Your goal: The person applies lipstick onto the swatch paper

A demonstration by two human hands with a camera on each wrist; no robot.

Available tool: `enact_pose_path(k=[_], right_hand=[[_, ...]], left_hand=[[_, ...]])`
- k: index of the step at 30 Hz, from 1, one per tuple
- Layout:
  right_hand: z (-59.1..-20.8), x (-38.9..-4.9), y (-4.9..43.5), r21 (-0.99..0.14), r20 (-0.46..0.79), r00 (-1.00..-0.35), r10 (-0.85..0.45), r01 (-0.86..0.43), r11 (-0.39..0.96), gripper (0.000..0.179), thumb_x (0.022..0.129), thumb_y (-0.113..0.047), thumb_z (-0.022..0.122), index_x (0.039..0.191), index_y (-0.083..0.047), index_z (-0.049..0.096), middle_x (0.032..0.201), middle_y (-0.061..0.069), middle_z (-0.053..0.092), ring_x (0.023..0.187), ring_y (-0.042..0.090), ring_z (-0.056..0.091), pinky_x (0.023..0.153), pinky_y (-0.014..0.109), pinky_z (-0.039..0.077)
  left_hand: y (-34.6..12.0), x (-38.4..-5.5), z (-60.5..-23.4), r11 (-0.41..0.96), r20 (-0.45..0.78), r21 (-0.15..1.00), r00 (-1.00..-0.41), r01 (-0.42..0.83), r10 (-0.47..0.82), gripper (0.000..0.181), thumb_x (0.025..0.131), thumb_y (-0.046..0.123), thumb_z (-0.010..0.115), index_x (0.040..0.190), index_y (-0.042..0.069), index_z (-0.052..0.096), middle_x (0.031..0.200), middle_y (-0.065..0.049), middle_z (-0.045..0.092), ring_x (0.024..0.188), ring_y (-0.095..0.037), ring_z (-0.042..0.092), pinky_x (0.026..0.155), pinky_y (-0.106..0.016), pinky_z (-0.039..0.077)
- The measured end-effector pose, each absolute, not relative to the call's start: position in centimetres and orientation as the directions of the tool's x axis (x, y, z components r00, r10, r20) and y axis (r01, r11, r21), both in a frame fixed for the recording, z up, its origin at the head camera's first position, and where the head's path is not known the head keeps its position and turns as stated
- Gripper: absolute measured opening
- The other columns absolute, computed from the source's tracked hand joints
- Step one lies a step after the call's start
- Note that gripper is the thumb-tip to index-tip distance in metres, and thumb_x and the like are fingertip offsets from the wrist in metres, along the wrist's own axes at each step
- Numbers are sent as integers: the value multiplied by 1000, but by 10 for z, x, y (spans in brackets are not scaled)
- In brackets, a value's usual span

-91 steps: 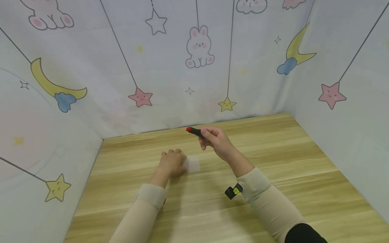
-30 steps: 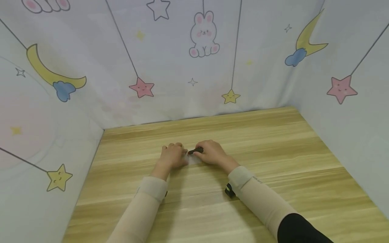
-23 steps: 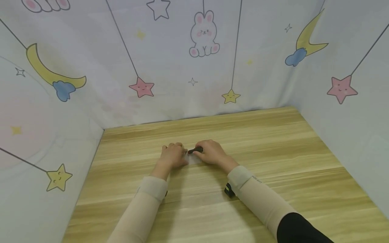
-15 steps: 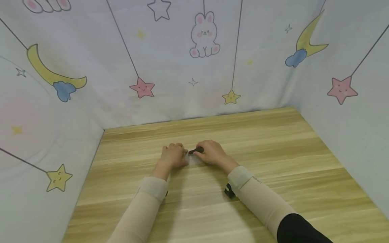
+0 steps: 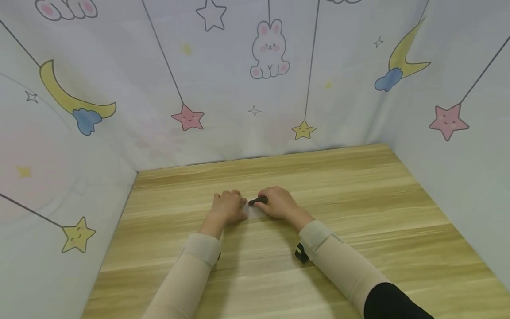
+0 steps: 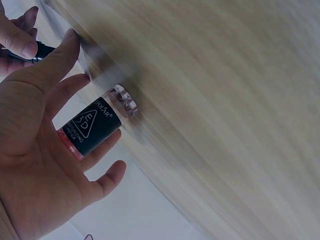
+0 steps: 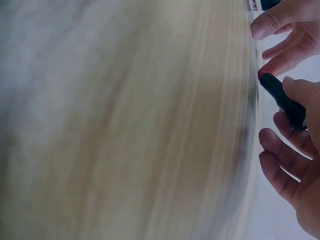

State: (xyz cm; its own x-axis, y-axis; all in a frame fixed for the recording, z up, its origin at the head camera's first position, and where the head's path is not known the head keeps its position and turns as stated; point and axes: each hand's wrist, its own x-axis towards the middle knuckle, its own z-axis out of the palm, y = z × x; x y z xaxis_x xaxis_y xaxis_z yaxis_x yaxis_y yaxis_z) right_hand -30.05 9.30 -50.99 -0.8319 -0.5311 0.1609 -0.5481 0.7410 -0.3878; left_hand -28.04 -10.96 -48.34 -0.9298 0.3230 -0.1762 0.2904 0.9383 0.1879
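My right hand (image 5: 279, 202) pinches a black lipstick tube (image 5: 258, 200) between thumb and fingers, low over a small pale slip (image 5: 256, 211) on the table. In the right wrist view the lipstick (image 7: 282, 99) tilts down, its red tip close to a left fingertip; whether they touch I cannot tell. My left hand (image 5: 228, 207) rests on the table at the slip's left edge, fingers spread. A black-labelled lipstick cap (image 6: 91, 124) with clear ends stands in front of the left palm, seemingly on the table. The head view hides this cap behind the hand.
The wood-grain table (image 5: 358, 208) is bounded by a pale back curtain (image 5: 223, 79) and side walls printed with stars, moons and rabbits. A small black camera (image 5: 301, 252) sits at the right wrist. Beige sleeves cover both forearms.
Over three seconds my right hand has brought the lipstick down from the air to the slip, tip turned downward. During the last second both hands have barely moved; the head view tilted slightly.
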Motion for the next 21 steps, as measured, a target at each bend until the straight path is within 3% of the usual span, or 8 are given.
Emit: enact_pose_path(k=[10, 18, 21], right_hand=[[-512, -300, 96, -391, 151, -827, -542, -554, 735, 24, 95, -35, 72, 103, -13, 76, 97, -1, 75, 84, 15, 67, 80, 37, 55], [-509, -295, 99, -416, 139, -811, -568, -568, 710, 24, 94, -35, 74, 102, -12, 77, 96, -1, 76, 85, 14, 68, 96, 45, 51], [-507, -296, 100, -415, 129, -807, -577, -572, 707, 23, 94, -35, 73, 102, -14, 77, 96, -3, 75, 83, 12, 66, 87, 39, 54]], left_hand=[[-110, -281, -483, 943, -190, 190, -932, 272, 307, 55, 85, 40, 82, 133, 19, 68, 149, -10, 51, 133, -38, 46, 106, -62, 33], [-110, -280, -484, 941, -177, 190, -933, 279, 312, 56, 84, 40, 83, 133, 18, 68, 148, -11, 51, 131, -39, 47, 104, -61, 33], [-110, -281, -482, 939, -170, 196, -933, 283, 317, 56, 84, 40, 83, 133, 18, 69, 147, -12, 52, 130, -40, 48, 104, -62, 33]])
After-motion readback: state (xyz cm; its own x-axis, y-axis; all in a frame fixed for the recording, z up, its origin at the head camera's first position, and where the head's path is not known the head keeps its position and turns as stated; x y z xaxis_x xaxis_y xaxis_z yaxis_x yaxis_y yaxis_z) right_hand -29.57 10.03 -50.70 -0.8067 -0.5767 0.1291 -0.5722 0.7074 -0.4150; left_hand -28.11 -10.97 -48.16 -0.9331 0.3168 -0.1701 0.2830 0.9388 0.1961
